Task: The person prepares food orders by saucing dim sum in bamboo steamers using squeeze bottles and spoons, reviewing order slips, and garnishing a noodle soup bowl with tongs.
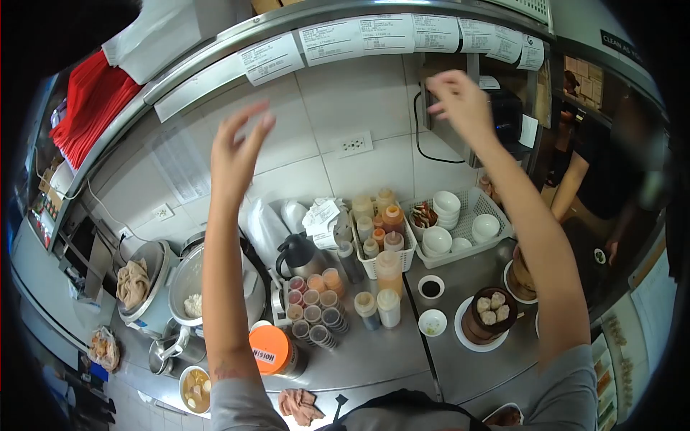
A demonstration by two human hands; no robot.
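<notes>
Both of my arms are raised above the steel counter. My left hand point(241, 140) is up in front of the tiled wall, its fingers apart and holding nothing. Higher on the right, my right hand point(460, 104) is near the rail with paper order slips point(436, 33); its fingers are spread, slightly blurred, with nothing in them. Below on the counter stand a bamboo steamer point(480, 325) with several dumplings point(493, 307) on a white plate, a small bowl of dark sauce point(431, 287) and another small white bowl point(433, 323).
A basket of sauce bottles point(404, 262) and a basket of white bowls point(471, 248) stand by the wall. Lidded cups point(313, 314), an orange-lidded jar point(272, 350) and a large pot point(188, 284) are left. Another person's arm point(571, 183) shows at right.
</notes>
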